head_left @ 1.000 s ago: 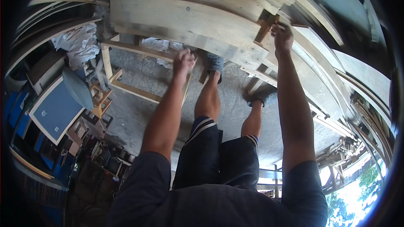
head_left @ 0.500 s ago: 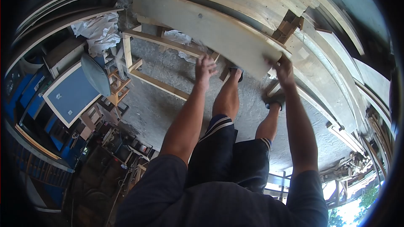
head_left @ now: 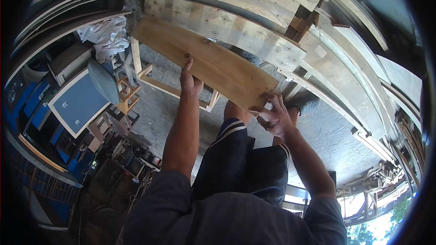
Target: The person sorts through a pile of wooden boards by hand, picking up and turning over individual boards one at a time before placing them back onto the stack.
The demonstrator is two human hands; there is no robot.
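Note:
A long wooden board (head_left: 206, 61) with a dark knot slants across in front of me, its right end nearer my body. My left hand (head_left: 190, 80) grips its near edge, thumb on the upper face and the other fingers out of sight underneath. At the right end, my right hand (head_left: 276, 117) curls around the corner, its thumb at the near edge and its fingers bent at the end. Just beyond it lies another plank (head_left: 218, 25), pale with dark spots and bands.
More long planks (head_left: 218, 0) lie at the far side, and others (head_left: 349, 77) at the right. A wooden frame (head_left: 159, 86) stands on the concrete floor (head_left: 168, 113) under the board. To the left are a blue panel (head_left: 81, 102) and crumpled white sheeting (head_left: 106, 38).
The board has come nearer and turned flatter, showing the spotted plank behind. My left hand, previously off it, now grips its near edge. My right hand has moved left and closer to me.

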